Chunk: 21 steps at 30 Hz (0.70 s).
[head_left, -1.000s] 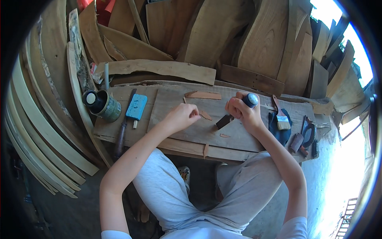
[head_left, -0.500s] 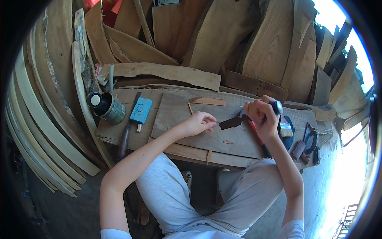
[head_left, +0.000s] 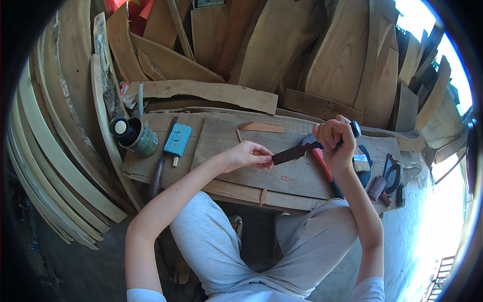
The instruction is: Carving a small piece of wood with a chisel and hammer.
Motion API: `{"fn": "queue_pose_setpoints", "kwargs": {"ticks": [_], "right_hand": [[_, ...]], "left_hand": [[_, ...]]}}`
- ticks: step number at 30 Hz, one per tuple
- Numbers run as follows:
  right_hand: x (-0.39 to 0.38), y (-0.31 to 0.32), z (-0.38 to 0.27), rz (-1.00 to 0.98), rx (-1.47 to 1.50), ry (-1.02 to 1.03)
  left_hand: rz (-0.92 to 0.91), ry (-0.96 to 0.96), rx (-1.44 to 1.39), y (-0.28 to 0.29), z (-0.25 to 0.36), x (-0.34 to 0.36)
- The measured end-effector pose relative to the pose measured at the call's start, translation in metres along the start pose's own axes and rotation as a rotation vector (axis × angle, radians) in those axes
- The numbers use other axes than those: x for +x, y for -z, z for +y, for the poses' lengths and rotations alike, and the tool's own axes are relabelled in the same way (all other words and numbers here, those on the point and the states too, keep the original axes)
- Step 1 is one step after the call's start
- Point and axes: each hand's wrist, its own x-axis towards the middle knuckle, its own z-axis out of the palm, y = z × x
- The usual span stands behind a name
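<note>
Lifted off the board since the earlier frames, the chisel is now held up between both hands.
Its handle is gripped in the closed right hand; its dark blade tip is pinched by the left hand, fingers pressed together. Below lies the board, with a blue block and a tin at the left.

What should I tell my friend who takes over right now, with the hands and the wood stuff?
Right hand: closed round the handle of a chisel-like tool, lifted over the plank.
Left hand: fingertips pinch the dark blade tip.
Thin shavings lie on the plank; the blue block and tin can sit at the left.
Done: some wood is shaved off. Left: cannot tell.
</note>
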Motion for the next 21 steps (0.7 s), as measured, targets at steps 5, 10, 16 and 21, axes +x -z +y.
{"fn": "queue_pose_setpoints", "kwargs": {"ticks": [5, 10, 16, 21], "right_hand": [[0.0025, 0.0024, 0.001, 0.004, 0.022, 0.013], [0.003, 0.0013, 0.0016, 0.011, 0.043, 0.017], [0.003, 0.0005, 0.0011, -0.004, 0.04, 0.025], [0.0037, -0.0003, -0.0001, 0.011, 0.033, 0.027]], "left_hand": [[0.014, -0.001, 0.007, 0.0005, 0.0003, 0.0], [0.035, -0.002, -0.003, 0.0001, 0.0008, -0.0011], [0.032, -0.015, 0.003, 0.0002, 0.0008, 0.0001], [0.047, -0.056, 0.033, -0.0002, 0.0014, 0.0014]]}}
